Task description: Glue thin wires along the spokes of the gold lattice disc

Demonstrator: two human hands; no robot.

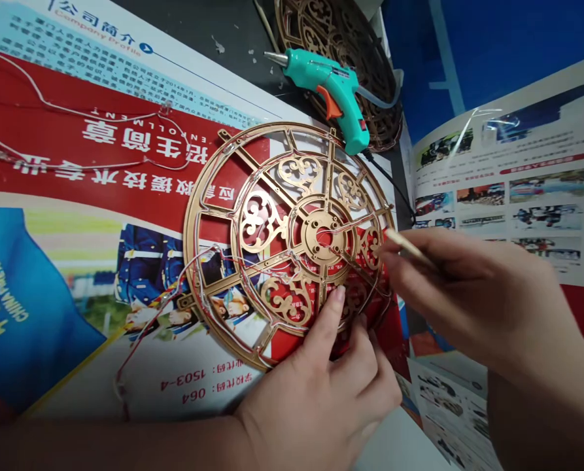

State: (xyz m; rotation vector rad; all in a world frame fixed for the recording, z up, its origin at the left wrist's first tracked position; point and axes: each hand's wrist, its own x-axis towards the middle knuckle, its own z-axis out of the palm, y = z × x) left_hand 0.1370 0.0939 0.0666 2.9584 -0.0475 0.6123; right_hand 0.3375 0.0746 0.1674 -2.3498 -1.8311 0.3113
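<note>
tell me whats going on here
A person's left hand rests its fingers on a round gold fretwork wheel, which lies flat on a printed red poster. The right hand holds a thin wooden stick, its tip at the wheel's right side. Thin wires run across the wheel and trail off its edge. Beyond it, a teal hot glue gun lies on a darker fretwork wheel.

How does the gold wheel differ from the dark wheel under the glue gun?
The gold wheel is bright and lies on the poster; the dark wheel is brown, cut off by the view, under the glue gun. Wire runs over the gold one. Both have scrolled cut-outs.
</note>
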